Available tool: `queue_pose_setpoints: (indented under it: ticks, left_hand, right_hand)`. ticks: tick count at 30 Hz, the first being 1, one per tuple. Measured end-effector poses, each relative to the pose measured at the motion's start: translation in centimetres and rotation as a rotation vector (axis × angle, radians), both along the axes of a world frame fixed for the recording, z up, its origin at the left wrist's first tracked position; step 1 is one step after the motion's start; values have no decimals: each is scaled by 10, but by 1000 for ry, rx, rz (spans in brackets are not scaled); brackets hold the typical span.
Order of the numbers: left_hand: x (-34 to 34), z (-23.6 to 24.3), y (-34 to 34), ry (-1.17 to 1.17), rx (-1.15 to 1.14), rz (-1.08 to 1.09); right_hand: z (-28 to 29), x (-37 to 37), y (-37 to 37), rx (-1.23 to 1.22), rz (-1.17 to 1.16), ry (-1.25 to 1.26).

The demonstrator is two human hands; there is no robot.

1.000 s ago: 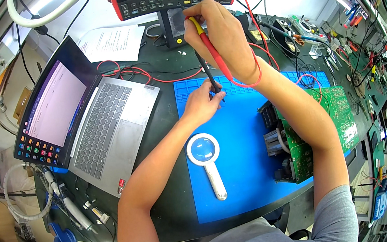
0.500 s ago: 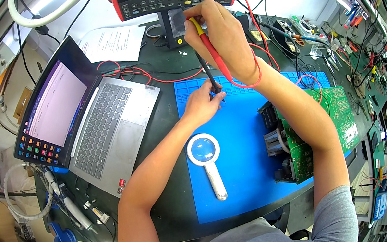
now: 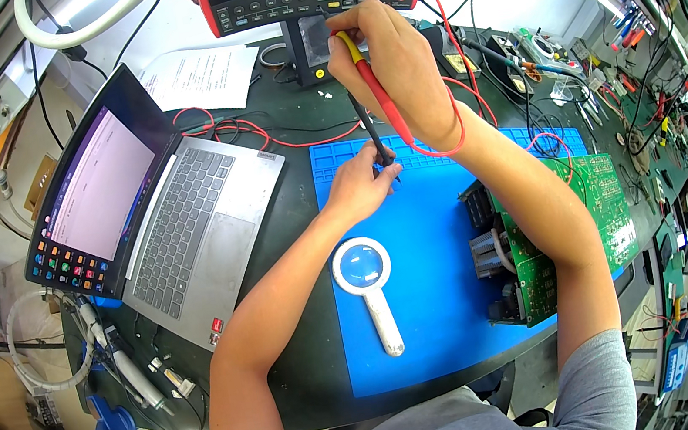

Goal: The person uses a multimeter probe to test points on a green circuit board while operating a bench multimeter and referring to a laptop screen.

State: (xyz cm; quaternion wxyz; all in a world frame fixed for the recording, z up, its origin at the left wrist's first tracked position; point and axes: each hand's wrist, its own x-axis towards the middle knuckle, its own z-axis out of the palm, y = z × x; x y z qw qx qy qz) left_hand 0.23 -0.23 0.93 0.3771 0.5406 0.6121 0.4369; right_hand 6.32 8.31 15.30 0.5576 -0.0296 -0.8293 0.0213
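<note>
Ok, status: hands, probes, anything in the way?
Right hand holding red probe; left hand holding black probe. White magnifier on blue mat, apart from both hands. Right forearm partly hides green circuit board.

On the plain blue rectangular mat point(image 3: 445, 306), the round-headed magnifier point(image 3: 375, 295) is white and the flat circuit board point(image 3: 598, 206) toward the right green, while at the mat's far edge one slim probe point(image 3: 381, 94) is red-and-yellow, a second probe point(image 3: 366, 121) black.
</note>
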Motion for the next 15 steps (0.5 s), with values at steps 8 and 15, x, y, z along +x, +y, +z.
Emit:
queue_pose_setpoints:
  ticks: [8, 15]
  left_hand:
    - [0, 1, 0, 8, 0, -3]
    - [0, 0, 0, 6, 1, -1]
  right_hand:
    - [0, 0, 0, -3, -6, -6]
    - [0, 0, 1, -3, -2, 0]
